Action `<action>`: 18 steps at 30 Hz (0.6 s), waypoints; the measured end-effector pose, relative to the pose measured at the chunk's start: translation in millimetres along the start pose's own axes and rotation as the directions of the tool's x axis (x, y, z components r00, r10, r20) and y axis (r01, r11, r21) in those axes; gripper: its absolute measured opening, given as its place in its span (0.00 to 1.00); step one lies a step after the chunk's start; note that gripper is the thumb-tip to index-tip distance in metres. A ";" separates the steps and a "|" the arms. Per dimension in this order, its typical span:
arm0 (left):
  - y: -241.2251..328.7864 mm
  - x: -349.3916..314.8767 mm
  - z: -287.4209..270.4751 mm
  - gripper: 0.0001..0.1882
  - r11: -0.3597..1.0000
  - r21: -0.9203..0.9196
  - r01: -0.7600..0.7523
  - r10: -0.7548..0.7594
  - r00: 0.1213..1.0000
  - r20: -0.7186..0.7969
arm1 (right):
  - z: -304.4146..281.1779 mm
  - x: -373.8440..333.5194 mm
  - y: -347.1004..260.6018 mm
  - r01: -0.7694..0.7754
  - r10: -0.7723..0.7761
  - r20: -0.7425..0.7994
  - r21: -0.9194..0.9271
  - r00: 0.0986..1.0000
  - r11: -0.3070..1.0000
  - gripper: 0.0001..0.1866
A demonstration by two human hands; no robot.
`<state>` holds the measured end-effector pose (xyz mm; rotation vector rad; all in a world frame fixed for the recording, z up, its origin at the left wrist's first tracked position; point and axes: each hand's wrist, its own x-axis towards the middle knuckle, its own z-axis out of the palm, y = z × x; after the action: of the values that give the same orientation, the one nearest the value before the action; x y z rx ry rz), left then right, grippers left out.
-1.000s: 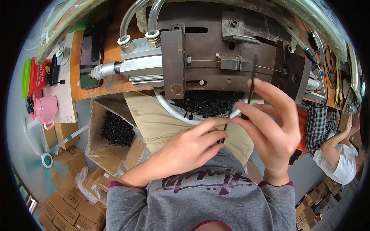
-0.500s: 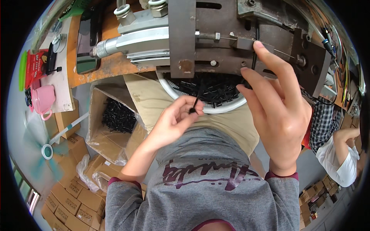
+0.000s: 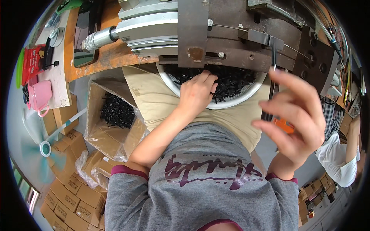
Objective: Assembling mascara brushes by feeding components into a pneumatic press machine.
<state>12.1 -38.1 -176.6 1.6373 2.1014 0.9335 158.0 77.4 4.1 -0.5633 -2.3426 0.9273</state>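
My left hand reaches over a round white basket in my lap, its fingers curled down among thin black plastic pieces. A dark bit shows beside its fingertips; what they hold I cannot make out. My right hand is raised at the fixture's right front, slightly blurred, thumb and fingers apart. Close to its index fingertip, a slim black stick-like piece reaches down from a small metal block. A thin rod passes along the dark metal fixture to this block.
A silver cylinder lies along the fixture on a worn wooden bench. A phone and a pink cup are at left. Below stand an open carton of black pieces, a fan and stacked boxes. Another person sits at right.
My left hand has moved from in front of the basket, where it held a black piece, into the basket. My right hand has drawn away from the block, down and right. The view has shifted slightly.
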 end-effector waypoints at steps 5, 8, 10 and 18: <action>-7.3 0.4 14.8 0.11 0.990 0.121 -0.076 0.075 0.997 0.011 | 2.2 -38.5 16.6 -0.182 0.150 0.299 0.082 0.942 0.980 0.15; -4.9 1.5 14.1 0.10 0.993 0.107 -0.054 0.048 0.997 0.054 | 18.5 -62.3 37.2 -0.260 0.245 0.314 0.005 0.917 0.966 0.14; -0.7 3.2 8.7 0.09 0.998 0.070 -0.010 0.004 0.996 0.084 | 30.7 -72.9 51.0 -0.365 0.363 0.231 -0.037 0.903 0.930 0.14; 7.1 1.2 -20.8 0.06 0.620 -0.627 0.472 -0.310 0.881 0.356 | 71.9 -82.2 104.3 -0.418 0.435 -0.024 -0.328 0.900 0.847 0.16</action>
<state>4.4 -42.2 -156.4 0.7862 1.5475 1.1391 193.6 66.9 -142.2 -1.2527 -2.4825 0.7391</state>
